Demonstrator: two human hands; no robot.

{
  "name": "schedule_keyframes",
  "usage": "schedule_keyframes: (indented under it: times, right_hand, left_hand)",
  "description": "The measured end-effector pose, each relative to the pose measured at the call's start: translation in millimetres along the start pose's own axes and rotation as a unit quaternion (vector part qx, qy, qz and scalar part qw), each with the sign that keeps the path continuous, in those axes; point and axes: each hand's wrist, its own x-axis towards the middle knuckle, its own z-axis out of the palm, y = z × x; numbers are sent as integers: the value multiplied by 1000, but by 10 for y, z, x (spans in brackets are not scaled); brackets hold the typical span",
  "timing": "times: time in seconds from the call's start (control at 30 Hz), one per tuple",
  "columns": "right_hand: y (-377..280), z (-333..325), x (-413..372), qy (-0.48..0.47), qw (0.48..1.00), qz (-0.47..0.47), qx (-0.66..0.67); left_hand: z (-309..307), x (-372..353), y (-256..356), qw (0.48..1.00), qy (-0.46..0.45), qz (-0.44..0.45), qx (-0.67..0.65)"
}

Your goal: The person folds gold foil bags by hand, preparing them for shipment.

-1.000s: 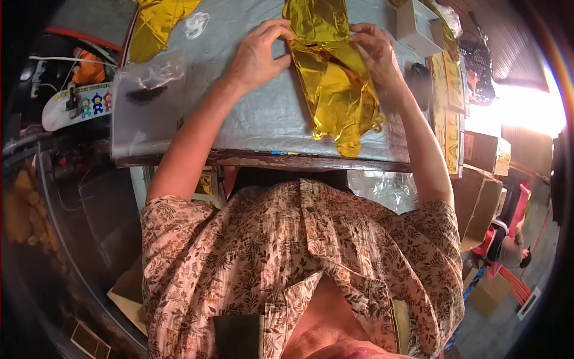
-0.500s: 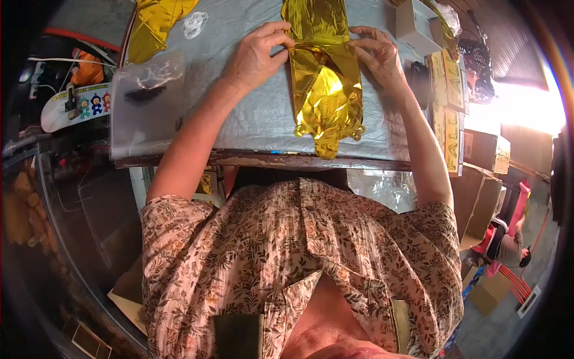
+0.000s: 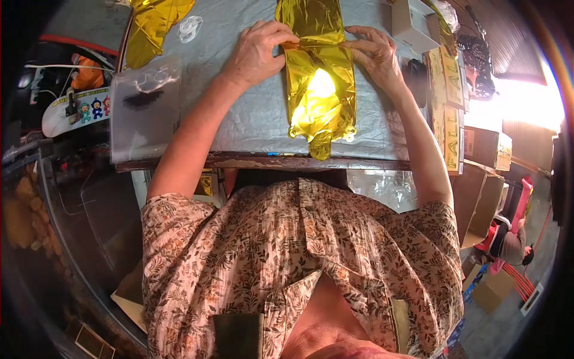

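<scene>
Left hand (image 3: 257,52) and right hand (image 3: 376,57) pinch gold foil (image 3: 320,66) by its edges — long axis fore-and-aft, narrow tab (image 3: 320,149) toward wearer (image 3: 287,257).

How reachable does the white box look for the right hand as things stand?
Probably yes: the right hand is near the white box with nothing visible between, but its fingers, pinching the gold foil, may need freeing.

The middle foil (image 3: 320,75) lies on the table (image 3: 239,122), plastic bag (image 3: 134,128) left, box (image 3: 414,25) right.

Gold foil (image 3: 320,105), grey-blue table cover (image 3: 257,119), leaf-patterned pinkish-brown shirt (image 3: 257,245).
</scene>
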Motion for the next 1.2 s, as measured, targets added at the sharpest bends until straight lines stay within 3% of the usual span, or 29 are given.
schedule_keyframes:
  times: [0.1,0.23,0.43,0.53,0.57,0.6,0.63,0.67,0.7,0.77,0.87,0.9,0.97,1.03,1.2]
  right_hand:
    - [56,29,-20,-24,996,53,66]
    - [65,87,0,-6,997,57,55]
    - [223,281,76,20,981,122,148]
    - [196,317,164,3,979,148,143]
    - [102,302,201,-13,969,200,147]
    - [53,290,219,-29,956,251,149]
    - [165,374,195,-11,973,211,97]
    - [154,367,192,-10,973,210,96]
    - [136,363,192,-12,970,218,106]
    - [140,384,169,-14,967,225,115]
    - [122,399,110,14,950,243,195]
    - [60,367,108,19,962,234,142]
    - [-60,335,77,24,970,225,89]
    - [-151,325,52,43,979,198,-26]
    - [-135,282,33,22,978,206,24]
  left_hand:
    - [16,-3,-55,999,-1,-7,-40]
    - [59,-25,-77,998,27,-9,-62]
    - [126,12,-43,993,57,-71,-77]
    - [214,40,-125,982,28,-166,-80]
    - [151,110,-59,983,28,-166,-80]
    - [39,243,64,967,-22,-243,-69]
    - [-28,318,139,944,-71,-317,-59]
    - [124,218,-4,958,3,-272,-95]
    - [103,232,-26,958,4,-271,-95]
    - [46,255,-39,954,-73,-288,-35]
    - [-33,218,30,945,-70,-315,-52]
    - [1,165,7,945,-70,-314,-52]
    - [87,23,-19,967,76,-227,-91]
    - [112,-24,-37,969,72,-220,-82]
    - [133,-42,-62,974,66,-205,-70]
